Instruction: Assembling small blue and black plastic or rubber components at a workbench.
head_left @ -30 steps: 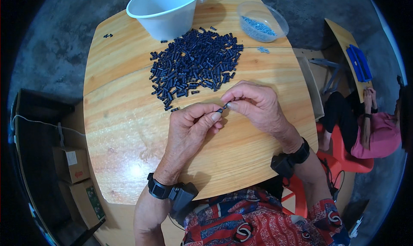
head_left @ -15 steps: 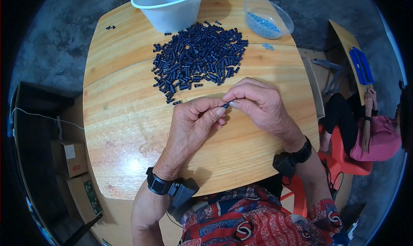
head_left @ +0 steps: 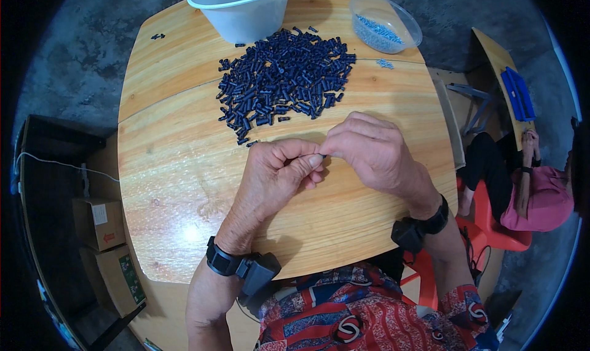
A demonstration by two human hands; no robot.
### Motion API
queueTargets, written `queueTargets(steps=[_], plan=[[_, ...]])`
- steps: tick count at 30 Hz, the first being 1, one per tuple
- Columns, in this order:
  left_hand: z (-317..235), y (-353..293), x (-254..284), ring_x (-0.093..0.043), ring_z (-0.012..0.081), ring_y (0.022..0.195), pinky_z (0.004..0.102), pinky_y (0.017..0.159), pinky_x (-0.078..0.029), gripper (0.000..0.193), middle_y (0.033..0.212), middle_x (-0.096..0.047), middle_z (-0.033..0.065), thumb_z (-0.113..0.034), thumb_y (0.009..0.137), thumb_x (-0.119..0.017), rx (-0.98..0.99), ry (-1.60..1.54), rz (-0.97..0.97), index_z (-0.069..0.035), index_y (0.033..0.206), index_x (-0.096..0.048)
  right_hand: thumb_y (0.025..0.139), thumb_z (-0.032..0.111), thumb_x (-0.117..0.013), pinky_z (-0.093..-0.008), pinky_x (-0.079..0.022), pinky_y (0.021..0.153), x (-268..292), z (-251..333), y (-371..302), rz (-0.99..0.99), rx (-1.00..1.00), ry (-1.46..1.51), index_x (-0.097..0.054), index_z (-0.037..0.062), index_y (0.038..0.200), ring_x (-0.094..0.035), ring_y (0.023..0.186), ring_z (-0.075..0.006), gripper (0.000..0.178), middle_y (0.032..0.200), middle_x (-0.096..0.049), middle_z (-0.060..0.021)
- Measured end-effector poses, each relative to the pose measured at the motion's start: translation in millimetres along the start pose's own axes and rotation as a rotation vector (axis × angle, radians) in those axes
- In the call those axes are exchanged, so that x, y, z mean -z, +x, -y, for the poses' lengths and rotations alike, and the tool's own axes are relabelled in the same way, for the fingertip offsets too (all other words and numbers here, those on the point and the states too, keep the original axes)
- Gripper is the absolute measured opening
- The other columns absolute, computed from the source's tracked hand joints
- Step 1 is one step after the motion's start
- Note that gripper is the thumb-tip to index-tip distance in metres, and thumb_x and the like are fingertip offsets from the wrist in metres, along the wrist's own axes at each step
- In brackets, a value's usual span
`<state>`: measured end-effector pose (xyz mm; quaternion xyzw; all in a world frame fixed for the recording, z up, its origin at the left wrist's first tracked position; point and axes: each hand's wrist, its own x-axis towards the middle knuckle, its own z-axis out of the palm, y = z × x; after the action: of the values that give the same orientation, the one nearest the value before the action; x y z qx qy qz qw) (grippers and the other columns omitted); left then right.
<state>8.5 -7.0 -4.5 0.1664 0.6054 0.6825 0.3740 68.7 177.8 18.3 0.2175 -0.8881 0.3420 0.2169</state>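
Table (head_left: 178, 210): had a pale wood-grain top with rounded corners and a seam across its far half.
Dark pile (head_left: 283, 78): lay loosely heaped at the far middle, small cylindrical parts.
White tub (head_left: 246, 19): stood just beyond the pile.
Clear bowl (head_left: 405, 27): stood far right.
Silvery bits (head_left: 385, 63): lay just near of the bowl.
Dark strays (head_left: 158, 36): lay far left, well apart.

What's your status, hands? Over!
Left hand: pinching black part, mostly hidden. Right hand: close against it, grip unclear. Black pile: beyond both hands, not between them.
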Motion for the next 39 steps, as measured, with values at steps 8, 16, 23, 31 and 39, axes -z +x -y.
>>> queueTargets(steps=[8, 16, 23, 31, 39], plan=[[-7.6, 1.1, 4.9, -0.062, 0.0105, 0.066, 0.0216, 0.059, -0.052, 0.015, 0.077, -0.067, 0.0087, -0.009, 0.09, -0.061, 0.073, -0.091, 0.047, 0.004, 0.095, -0.067, 0.071, 0.0, -0.063, -0.0337, -0.05, 0.061, -0.6, 2.7, 3.4, 0.007, 0.012, 0.019, -0.063, 0.0046, 0.081, -0.061, 0.072, -0.0237, 0.011, 0.074, -0.06, -0.0083], [-3.6, 2.3, 3.0, -0.063, 0.0116, 0.068, 0.0219, 0.059, -0.052, 0.013, 0.08, -0.067, 0.0092, -0.005, 0.09, -0.059, 0.052, -0.089, 0.008, 0.005, 0.096, -0.066, 0.074, 0.001, -0.062, -0.034, -0.051, 0.06, -4.3, -0.5, 5.1, 0.005, -0.001, 0.04, -0.064, 0.0043, 0.08, -0.062, 0.069, -0.0244, 0.008, 0.072, -0.061, -0.0095], [-2.2, 3.3, 2.9, -0.063, 0.0121, 0.068, 0.0222, 0.059, -0.052, 0.013, 0.081, -0.067, 0.0098, -0.004, 0.09, -0.058, 0.034, -0.077, -0.013, 0.004, 0.096, -0.066, 0.076, 0.0, -0.062, -0.0339, -0.052, 0.063, -7.0, -2.5, 2.6, -0.013, -0.123, 0.101, -0.065, 0.0034, 0.082, -0.064, 0.072, -0.0254, 0.009, 0.076, -0.064, -0.01], [-4.0, 2.5, 3.6, -0.063, 0.0115, 0.067, 0.0222, 0.059, -0.052, 0.013, 0.081, -0.067, 0.0099, -0.005, 0.09, -0.059, -0.008, -0.1, -0.013, 0.004, 0.096, -0.066, 0.078, 0.003, -0.066, -0.032, -0.052, 0.067, -4.2, -2.6, 2.8, -0.052, -0.204, 0.208, -0.066, 0.0022, 0.088, -0.066, 0.076, -0.0241, 0.01, 0.081, -0.067, -0.0109], [-3.9, 1.9, 3.5, -0.063, 0.0109, 0.068, 0.0218, 0.06, -0.052, 0.013, 0.08, -0.068, 0.0092, -0.006, 0.089, -0.06, 0.008, -0.106, -0.023, 0.003, 0.097, -0.067, 0.084, 0.005, -0.064, -0.0269, -0.051, 0.068, -8.6, -4.3, -2.7, -0.065, -0.415, 0.409, -0.066, 0.0001, 0.093, -0.064, 0.077, -0.0147, 0.01, 0.08, -0.067, -0.0081]])
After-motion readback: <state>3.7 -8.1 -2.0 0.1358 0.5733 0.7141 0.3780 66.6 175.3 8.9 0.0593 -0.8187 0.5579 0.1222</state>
